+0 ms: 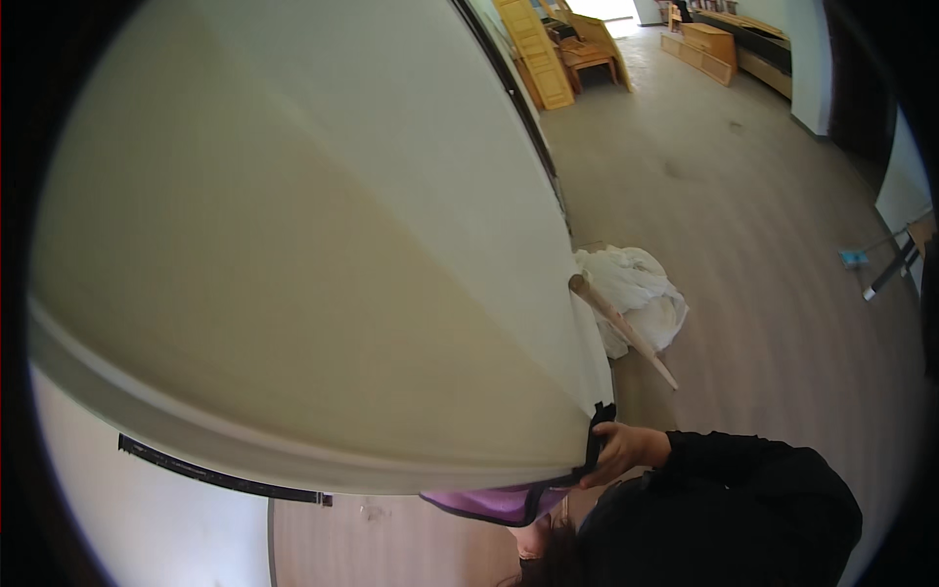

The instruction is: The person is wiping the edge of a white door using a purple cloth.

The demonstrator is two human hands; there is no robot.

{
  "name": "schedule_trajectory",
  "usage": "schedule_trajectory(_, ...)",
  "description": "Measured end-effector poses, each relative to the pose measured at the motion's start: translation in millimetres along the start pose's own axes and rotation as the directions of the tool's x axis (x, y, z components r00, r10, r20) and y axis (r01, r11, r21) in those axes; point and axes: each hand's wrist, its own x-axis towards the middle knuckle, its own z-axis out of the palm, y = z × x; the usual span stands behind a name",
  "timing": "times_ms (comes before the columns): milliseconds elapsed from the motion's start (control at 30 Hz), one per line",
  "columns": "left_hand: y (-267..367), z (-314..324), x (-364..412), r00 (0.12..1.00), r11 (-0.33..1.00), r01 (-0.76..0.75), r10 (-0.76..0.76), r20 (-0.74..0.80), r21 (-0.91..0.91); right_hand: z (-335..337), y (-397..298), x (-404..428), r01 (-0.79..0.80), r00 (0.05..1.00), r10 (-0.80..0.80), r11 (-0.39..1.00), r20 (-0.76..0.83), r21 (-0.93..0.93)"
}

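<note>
My right hand (623, 451), in a black sleeve, has its fingers curled around black edging (601, 425) at the near corner of a large cream panel (308, 293). The panel fills the left and middle of the view. A piece of purple cloth with black trim (499, 504) hangs just below the panel's near edge and seems joined to that edging. Lower down, part of my left hand or wrist (530, 541) shows under the purple cloth; its fingers are hidden. Beyond my right hand, a tapered wooden rod (623, 326) slants out past the panel's edge.
A crumpled white plastic bag (634, 297) lies on the wood-look floor (733, 315) behind the rod. A black bar (220, 473) runs under the panel's lower edge. Yellow wooden panels (539, 59), a wooden chair (587, 55) and a wooden cabinet (704, 48) stand farther off.
</note>
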Motion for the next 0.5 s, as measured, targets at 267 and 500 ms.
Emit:
schedule_trajectory(267,39.0,51.3,-2.4,0.986,0.986,0.145,-0.137,-0.096,0.082,-39.9,59.9,88.9,0.058,0.972,0.018,0.947,-0.234,0.316)
schedule_trajectory(500,71.0,95.1,1.4,0.971,0.974,0.211,-0.2,-0.128,0.081,-38.3,55.3,43.4,-0.045,0.986,0.135,0.788,-0.1,0.614)
